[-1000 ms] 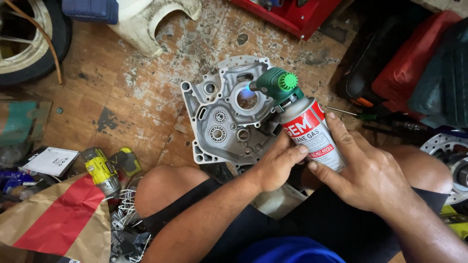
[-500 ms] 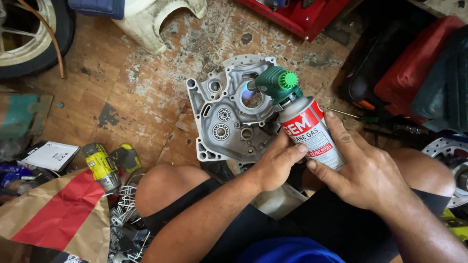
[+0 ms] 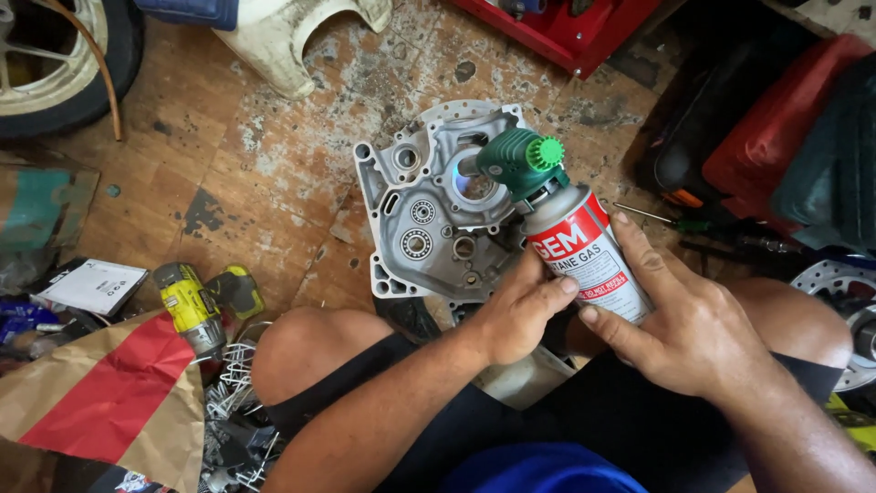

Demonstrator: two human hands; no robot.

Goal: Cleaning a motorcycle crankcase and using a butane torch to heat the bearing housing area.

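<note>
Gas canister (image 3: 584, 256) with green torch head (image 3: 522, 162), tilted over the crankcase half (image 3: 429, 215), gripped by left hand (image 3: 516, 315) and right hand (image 3: 680, 319).

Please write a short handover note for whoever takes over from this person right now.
Left hand: steadies the lower side of the gas can.
Right hand: wraps the can from the other side.
Can: tilted, its green torch head aimed down at the large round bore of the grey engine case, which lies flat on the wooden floor before the knees. A pale glow shows at the bore.
Done: torch fitted and pointed at the bore.
Left: cannot tell how far heating has gone.
Nearby: yellow drill by the left knee.
</note>
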